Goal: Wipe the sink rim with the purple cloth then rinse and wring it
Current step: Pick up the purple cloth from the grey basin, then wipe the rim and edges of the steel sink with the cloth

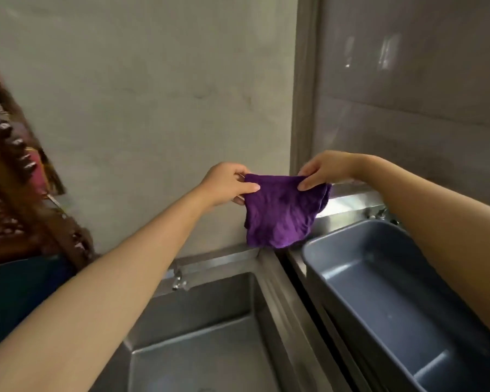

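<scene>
The purple cloth (280,212) hangs spread out in the air, above the back corner of the steel sink rim (269,267). My left hand (227,183) pinches its upper left corner. My right hand (324,171) pinches its upper right corner. The cloth's lower edge dangles just above the rim where the two sinks meet. The steel basin (210,335) lies below my left forearm.
A grey plastic tub (379,281) sits in the right-hand sink. A small tap (178,281) juts from the back wall of the left basin. Another tap fitting (379,213) is behind the tub. A carved wooden frame (14,176) leans at left.
</scene>
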Motion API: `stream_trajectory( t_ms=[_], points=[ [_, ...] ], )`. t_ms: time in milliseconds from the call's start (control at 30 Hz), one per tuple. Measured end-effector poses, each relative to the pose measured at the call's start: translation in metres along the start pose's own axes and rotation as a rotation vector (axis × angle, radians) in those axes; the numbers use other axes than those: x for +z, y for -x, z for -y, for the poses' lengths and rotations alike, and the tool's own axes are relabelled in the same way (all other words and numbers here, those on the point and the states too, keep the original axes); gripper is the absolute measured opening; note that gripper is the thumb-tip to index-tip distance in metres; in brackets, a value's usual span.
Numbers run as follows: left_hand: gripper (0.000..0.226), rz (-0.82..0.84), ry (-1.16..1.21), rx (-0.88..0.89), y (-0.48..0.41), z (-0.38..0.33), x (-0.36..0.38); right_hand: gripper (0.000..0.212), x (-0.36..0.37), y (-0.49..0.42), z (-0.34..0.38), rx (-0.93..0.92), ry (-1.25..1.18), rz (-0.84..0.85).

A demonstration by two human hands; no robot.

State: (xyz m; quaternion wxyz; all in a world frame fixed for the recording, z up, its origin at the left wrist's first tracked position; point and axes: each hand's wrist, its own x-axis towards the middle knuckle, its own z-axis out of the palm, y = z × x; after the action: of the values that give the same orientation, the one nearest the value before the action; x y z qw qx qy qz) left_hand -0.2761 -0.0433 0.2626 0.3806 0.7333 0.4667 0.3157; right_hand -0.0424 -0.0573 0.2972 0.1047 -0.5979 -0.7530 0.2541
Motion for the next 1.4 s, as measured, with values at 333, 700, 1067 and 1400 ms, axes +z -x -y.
stream_trajectory(
  t_ms=[333,700,1067,1400],
  points=[
    [0.024,-0.254,0.049,-0.213,0.156,0.096,-0.149,0.020,0.131,-0.063,0.183,-0.321,0.134,0.053],
    [0.021,-0.489,0.350,-0.508,0.325,0.275,-0.193,0.023,0.351,-0.095,0.299,-0.508,0.287,0.247],
    [0.006,-0.677,0.199,-0.798,0.367,0.432,-0.134,0.026,0.562,-0.121,0.279,-0.190,0.235,-0.008],
    [0.015,-0.703,-0.384,-0.660,0.359,0.498,-0.127,0.078,0.681,-0.119,0.255,-0.326,0.052,0.137]
  ],
)
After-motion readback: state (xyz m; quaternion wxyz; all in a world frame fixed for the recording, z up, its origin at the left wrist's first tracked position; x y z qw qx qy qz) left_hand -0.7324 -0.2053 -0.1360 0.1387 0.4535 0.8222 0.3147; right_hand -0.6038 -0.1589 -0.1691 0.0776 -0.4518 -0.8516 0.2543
